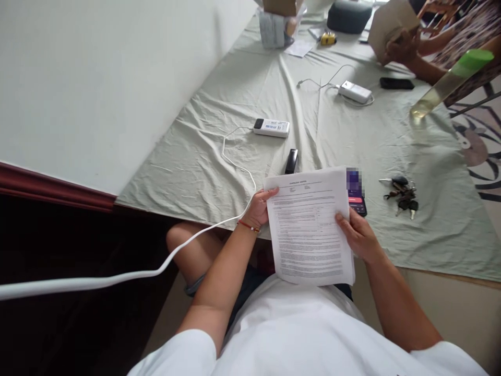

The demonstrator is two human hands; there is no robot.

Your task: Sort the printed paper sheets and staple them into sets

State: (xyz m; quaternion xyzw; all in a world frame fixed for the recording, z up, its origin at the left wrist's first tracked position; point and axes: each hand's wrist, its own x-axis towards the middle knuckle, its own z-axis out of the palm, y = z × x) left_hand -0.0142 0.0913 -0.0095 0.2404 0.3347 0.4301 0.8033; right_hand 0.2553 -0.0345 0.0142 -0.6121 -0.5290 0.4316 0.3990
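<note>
A stack of printed paper sheets (pixel 307 235) is held up between my two hands at the table's near edge, its text facing me. My left hand (pixel 258 208) grips the left edge, thumb on the front. On the right edge, my right hand (pixel 360 234) is closed the same way, its thumb pressing the front page. Behind the top of the sheets lies a black stapler-like object (pixel 291 161), its lower end covered by the paper. A phone (pixel 358 206) with a lit screen rests beside my right hand, partly hidden by the sheets.
Keys (pixel 403 193) lie on the clothed table (pixel 195 172). A white power bank (pixel 272 128) trails a cable (pixel 188 243) across my left side. Farther off are another power bank (pixel 355 92), a dark phone (pixel 396 83), a green-capped bottle (pixel 446 86) and a person's hands (pixel 403 47).
</note>
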